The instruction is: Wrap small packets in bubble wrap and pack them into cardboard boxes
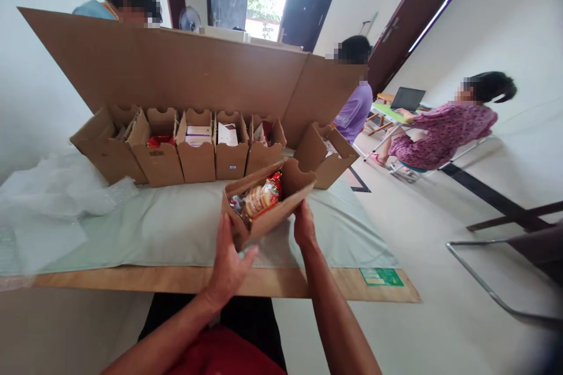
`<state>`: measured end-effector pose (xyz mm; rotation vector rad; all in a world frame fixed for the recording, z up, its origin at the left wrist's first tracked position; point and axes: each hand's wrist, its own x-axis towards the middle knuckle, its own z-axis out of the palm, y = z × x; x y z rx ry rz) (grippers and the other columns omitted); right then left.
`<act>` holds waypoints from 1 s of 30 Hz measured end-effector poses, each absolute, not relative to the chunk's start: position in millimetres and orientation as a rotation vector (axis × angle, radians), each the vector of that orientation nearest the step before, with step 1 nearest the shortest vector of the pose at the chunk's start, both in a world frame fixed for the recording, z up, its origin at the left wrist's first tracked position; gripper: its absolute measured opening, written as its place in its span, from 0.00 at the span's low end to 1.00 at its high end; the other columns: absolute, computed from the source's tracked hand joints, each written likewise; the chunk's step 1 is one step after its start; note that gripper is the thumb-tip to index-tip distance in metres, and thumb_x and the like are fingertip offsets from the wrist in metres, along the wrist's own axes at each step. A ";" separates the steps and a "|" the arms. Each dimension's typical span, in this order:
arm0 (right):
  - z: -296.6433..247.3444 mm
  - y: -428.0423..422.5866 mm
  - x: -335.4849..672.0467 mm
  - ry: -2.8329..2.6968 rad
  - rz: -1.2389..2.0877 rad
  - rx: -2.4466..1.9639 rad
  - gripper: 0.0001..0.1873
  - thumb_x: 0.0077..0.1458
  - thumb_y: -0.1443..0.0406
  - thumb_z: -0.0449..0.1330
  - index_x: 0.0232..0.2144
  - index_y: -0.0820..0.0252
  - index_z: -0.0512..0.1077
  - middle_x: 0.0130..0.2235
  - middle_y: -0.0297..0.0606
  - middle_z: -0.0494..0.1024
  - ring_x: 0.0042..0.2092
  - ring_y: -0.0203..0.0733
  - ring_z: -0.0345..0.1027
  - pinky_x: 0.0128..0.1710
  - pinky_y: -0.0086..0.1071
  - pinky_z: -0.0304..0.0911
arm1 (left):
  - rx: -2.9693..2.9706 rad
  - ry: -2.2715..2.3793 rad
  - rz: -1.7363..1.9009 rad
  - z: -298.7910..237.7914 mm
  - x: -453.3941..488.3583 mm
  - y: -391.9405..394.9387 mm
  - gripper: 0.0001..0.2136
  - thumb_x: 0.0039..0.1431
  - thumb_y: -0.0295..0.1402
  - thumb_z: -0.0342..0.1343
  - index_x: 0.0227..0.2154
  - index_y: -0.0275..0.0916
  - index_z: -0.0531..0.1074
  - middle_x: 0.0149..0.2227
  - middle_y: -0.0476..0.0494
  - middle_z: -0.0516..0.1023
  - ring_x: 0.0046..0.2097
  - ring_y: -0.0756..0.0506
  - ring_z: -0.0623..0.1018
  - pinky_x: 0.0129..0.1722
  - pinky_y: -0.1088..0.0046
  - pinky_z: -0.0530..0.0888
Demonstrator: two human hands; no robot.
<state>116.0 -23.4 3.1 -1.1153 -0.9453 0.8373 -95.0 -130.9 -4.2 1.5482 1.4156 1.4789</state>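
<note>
I hold a small open cardboard box (281,211) tilted above the table's near edge. Inside it lie snack packets (259,196), one with round biscuits and red wrapping. My left hand (229,263) grips the box's near left corner, thumb underneath. My right hand (304,225) grips its right side, fingers behind the wall. Behind the box stands a row of several similar open boxes (196,152) with packets in them, and one more box (328,155) sits angled to the right.
A tall cardboard sheet (176,64) stands behind the row. Clear plastic wrap (61,187) lies at the table's left. A pale cloth (176,228) covers the wooden table. Three other people are behind and to the right; one sits at a laptop (407,98). A chair frame (492,281) is at right.
</note>
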 end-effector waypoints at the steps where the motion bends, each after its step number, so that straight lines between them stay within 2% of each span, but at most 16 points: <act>1: 2.2 -25.4 108.7 -0.970 0.823 -1.083 0.32 0.58 0.41 0.57 0.52 0.55 0.75 0.55 0.40 0.79 0.57 0.48 0.69 0.58 0.43 0.62 | 1.519 1.388 1.504 2.2 -104.8 -115.7 0.44 0.54 0.33 0.65 0.71 0.44 0.49 0.71 0.31 0.58 0.70 0.31 0.62 0.68 0.44 0.63; 5: 4.3 -26.5 85.9 -1.015 0.760 -1.049 0.26 0.60 0.48 0.59 0.53 0.57 0.73 0.54 0.41 0.78 0.56 0.46 0.67 0.60 0.42 0.60 | 1.485 1.343 1.528 24.1 -142.2 -55.4 0.38 0.52 0.33 0.64 0.67 0.43 0.59 0.65 0.35 0.68 0.66 0.34 0.69 0.65 0.49 0.69; 11: -0.2 -26.5 73.7 -1.098 0.738 -1.182 0.28 0.57 0.50 0.60 0.55 0.58 0.69 0.53 0.44 0.77 0.53 0.46 0.68 0.59 0.42 0.62 | 1.474 1.257 1.410 17.8 -162.1 -18.3 0.32 0.50 0.31 0.61 0.61 0.39 0.65 0.56 0.36 0.77 0.56 0.37 0.78 0.59 0.52 0.75; 15: -3.8 -33.5 74.4 -1.187 0.680 -1.252 0.26 0.59 0.51 0.56 0.54 0.59 0.69 0.54 0.45 0.76 0.55 0.46 0.67 0.59 0.42 0.61 | 1.530 1.270 1.406 9.8 -169.2 -18.2 0.30 0.51 0.29 0.61 0.59 0.39 0.65 0.57 0.36 0.77 0.58 0.38 0.77 0.60 0.53 0.75; 22: -8.7 -35.2 71.2 -1.195 0.683 -1.289 0.23 0.59 0.52 0.55 0.50 0.59 0.71 0.51 0.44 0.77 0.53 0.46 0.68 0.58 0.44 0.61 | 1.523 1.311 1.373 -7.9 -176.2 -12.8 0.28 0.59 0.28 0.56 0.63 0.37 0.62 0.62 0.33 0.73 0.62 0.39 0.74 0.63 0.53 0.73; 27: -11.4 -31.5 70.8 -1.182 0.700 -1.256 0.23 0.54 0.51 0.58 0.46 0.59 0.71 0.45 0.41 0.78 0.49 0.46 0.69 0.55 0.45 0.63 | 1.485 1.348 1.431 -7.7 -166.7 -9.4 0.31 0.58 0.25 0.55 0.66 0.35 0.59 0.64 0.31 0.71 0.64 0.38 0.73 0.64 0.50 0.71; 30: -17.8 -29.0 73.7 -1.144 0.709 -1.265 0.22 0.50 0.52 0.63 0.45 0.58 0.71 0.44 0.40 0.77 0.47 0.46 0.71 0.52 0.46 0.65 | 1.550 1.395 1.410 -8.0 -176.1 -24.8 0.31 0.60 0.28 0.56 0.67 0.36 0.60 0.65 0.30 0.69 0.65 0.36 0.71 0.64 0.48 0.70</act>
